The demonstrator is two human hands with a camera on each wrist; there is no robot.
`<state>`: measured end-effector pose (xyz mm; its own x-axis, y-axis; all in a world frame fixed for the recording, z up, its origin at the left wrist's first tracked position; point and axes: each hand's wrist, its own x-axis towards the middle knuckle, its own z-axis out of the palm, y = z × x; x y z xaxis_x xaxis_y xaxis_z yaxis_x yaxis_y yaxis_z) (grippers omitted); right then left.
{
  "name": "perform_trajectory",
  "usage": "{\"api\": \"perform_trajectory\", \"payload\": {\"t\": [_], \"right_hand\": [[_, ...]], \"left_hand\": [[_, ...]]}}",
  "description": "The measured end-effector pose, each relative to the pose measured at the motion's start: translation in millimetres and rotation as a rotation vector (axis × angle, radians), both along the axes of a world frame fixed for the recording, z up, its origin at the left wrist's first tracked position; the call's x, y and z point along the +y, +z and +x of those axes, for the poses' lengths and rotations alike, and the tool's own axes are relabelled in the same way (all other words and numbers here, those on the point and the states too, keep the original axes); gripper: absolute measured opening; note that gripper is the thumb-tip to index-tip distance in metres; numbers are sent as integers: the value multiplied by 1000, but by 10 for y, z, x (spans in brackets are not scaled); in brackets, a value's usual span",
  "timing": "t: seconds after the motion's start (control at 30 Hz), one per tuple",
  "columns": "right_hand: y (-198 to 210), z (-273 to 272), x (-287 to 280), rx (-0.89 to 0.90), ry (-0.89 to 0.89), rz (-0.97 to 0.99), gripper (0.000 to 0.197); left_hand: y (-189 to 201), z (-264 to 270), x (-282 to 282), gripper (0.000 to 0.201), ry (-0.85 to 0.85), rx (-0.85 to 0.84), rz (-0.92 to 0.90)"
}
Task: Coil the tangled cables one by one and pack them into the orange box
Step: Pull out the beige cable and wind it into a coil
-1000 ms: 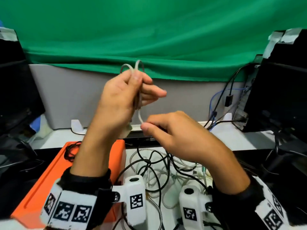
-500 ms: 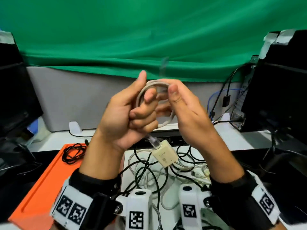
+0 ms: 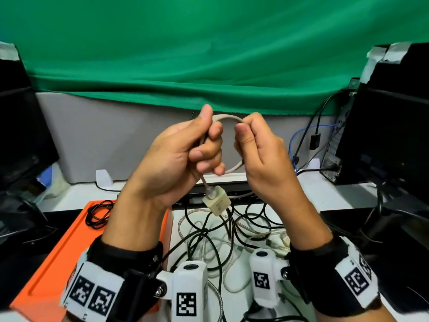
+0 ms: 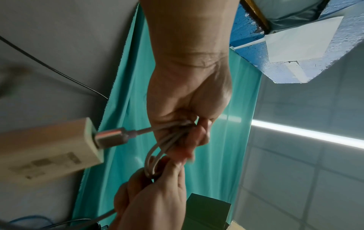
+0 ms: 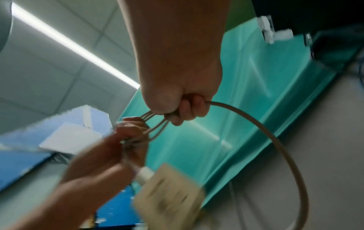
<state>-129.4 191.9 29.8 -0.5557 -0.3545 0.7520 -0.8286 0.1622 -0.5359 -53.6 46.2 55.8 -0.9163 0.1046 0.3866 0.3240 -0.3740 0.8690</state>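
Observation:
I hold a beige cable (image 3: 228, 117) wound into a small loop in the air in front of me. My left hand (image 3: 204, 145) grips one side of the coil, fingers curled round the bundled strands (image 4: 171, 135). My right hand (image 3: 243, 135) pinches the opposite side (image 5: 157, 118). A beige square charger block (image 3: 217, 202) hangs from the cable's plug just below my left hand. The orange box (image 3: 58, 270) lies on the table at lower left with a coiled black cable (image 3: 97, 213) in its far corner. A tangle of black and white cables (image 3: 222, 235) lies beneath my hands.
Black monitors stand at the left (image 3: 21, 135) and right (image 3: 390, 126). A grey partition (image 3: 104, 135) and a green cloth (image 3: 209, 54) close the back. Cables (image 3: 308, 145) run down to a computer case at the right rear.
The cable went from a narrow bunch in my left hand to a round loop held by both hands. My right hand rose to the coil. The charger block now dangles below.

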Motion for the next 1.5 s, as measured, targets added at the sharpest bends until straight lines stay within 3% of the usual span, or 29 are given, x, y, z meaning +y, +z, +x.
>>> {"api": "perform_trajectory", "payload": {"t": [0.13, 0.23, 0.33, 0.4, 0.53, 0.63, 0.73, 0.8, 0.87, 0.93, 1.03, 1.13, 1.2, 1.37, 1.5], "right_hand": [[-14, -48, 88, 113, -97, 81, 31], [-17, -88, 104, 12, 8, 52, 33], [-8, -148, 142, -131, 96, 58, 27], [-23, -168, 152, -133, 36, 204, 18], [-40, -61, 83, -151, 0, 544, 26], [11, 77, 52, -105, 19, 688, 15], [78, 180, 76, -75, 46, 776, 28], [114, 187, 110, -104, 74, 784, 29], [156, 146, 190, -148, 96, 751, 28], [211, 95, 308, -181, 78, 697, 25], [235, -3, 454, -123, -40, 649, 21], [195, -62, 419, 33, -121, 572, 19], [153, -57, 320, 70, -99, 444, 21], [49, 74, 25, -260, 135, 53, 43], [-7, 1, -38, -209, 104, -8, 28]], "left_hand": [[-40, -10, 4, 39, -161, 2, 10], [-57, -23, -20, 40, -243, 37, 82], [-44, -19, -89, 33, -286, 106, 272], [-44, -39, -120, 33, -167, 166, 273], [-86, -144, -79, 34, 174, 285, 118], [-147, -199, -72, 24, 424, 362, -206], [-216, -197, -86, 25, 690, 384, -831], [-225, -182, -103, 34, 771, 347, -1164], [-195, -160, -140, 36, 794, 283, -1333], [-159, -116, -195, 38, 780, 208, -1368], [-140, -34, -246, 43, 580, 61, -1159], [-135, -1, -221, 45, 310, 30, -737], [-151, -51, -177, 37, 227, 9, -471], [-166, -184, -16, 35, 5, -129, 75], [-123, -216, -22, 38, -95, -201, 320]]}}
